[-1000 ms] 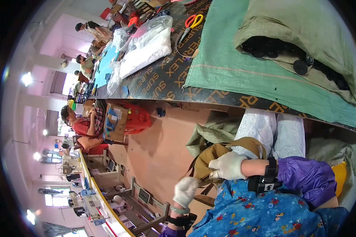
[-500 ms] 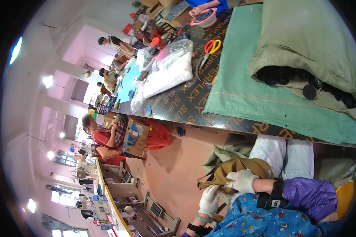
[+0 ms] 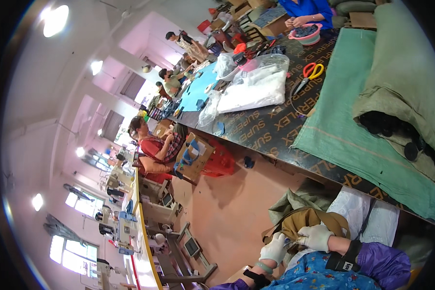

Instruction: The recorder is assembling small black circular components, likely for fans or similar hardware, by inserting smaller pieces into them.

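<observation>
My left hand point(image 3: 274, 249), in a white glove, is closed at the near edge of a brown cloth piece point(image 3: 319, 221) bunched over my lap. Close beside it, my right hand point(image 3: 315, 238), gloved the same way, pinches the cloth's near side. Between the two hands a small part of the work is too small to make out. A grey-green cloth point(image 3: 295, 205) lies crumpled just beyond the brown one. Blue patterned fabric point(image 3: 319, 270) covers my lap below my hands.
On the dark table ahead lie a green woven sheet point(image 3: 333, 130), a sack of black round pieces point(image 3: 401, 72), scissors point(image 3: 311, 72) and white plastic-wrapped goods point(image 3: 256, 89). A person in red point(image 3: 152, 142) sits at the left beside a cardboard box point(image 3: 194, 154). Sewing machines point(image 3: 125, 227) line the left.
My view has turned, so the table and room sit farther right and lower. Both hands stay at the brown cloth, with my left hand now closer to my right.
</observation>
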{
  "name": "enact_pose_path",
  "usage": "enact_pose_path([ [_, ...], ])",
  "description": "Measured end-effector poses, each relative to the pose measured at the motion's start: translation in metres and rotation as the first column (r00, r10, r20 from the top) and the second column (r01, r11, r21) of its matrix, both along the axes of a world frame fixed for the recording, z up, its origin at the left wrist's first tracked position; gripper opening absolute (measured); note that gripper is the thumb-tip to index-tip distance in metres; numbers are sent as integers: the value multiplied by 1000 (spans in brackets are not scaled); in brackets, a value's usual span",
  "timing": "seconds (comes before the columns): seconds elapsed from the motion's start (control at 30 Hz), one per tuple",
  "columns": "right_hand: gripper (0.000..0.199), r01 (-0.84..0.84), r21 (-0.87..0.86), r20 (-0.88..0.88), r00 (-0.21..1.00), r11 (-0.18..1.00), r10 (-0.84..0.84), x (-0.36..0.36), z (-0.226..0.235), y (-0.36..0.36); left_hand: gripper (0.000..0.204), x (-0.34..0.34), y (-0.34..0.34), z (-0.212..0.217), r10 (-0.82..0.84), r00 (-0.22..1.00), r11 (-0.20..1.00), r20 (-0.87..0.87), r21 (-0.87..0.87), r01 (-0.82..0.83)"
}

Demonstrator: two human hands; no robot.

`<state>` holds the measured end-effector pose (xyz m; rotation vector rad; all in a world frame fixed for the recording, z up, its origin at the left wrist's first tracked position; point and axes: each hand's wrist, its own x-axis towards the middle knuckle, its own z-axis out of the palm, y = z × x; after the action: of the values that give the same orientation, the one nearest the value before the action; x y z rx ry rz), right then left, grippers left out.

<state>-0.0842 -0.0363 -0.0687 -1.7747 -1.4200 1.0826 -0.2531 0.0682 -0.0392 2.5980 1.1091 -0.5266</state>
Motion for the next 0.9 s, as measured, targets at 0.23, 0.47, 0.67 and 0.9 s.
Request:
enact_pose_path([
  [0.23,38,-10,17,-10,1000,1000,10,-2,-4,2,37,-11,11,-37,21,986,1000,-164,-19,-25],
  [0.47,37,21,15,-9,1000,1000,-21,-3,-4,0,56,-5,16,-55,313,946,929,-85,-179,-323],
  [0.67,38,35,6,-31,999,999,-34,-2,-2,0,58,-19,20,-69,543,824,774,159,-476,-418],
  [0.9,39,51,2,-46,998,999,-51,-3,-1,-1,55,-9,18,-49,514,843,763,157,-533,-366],
])
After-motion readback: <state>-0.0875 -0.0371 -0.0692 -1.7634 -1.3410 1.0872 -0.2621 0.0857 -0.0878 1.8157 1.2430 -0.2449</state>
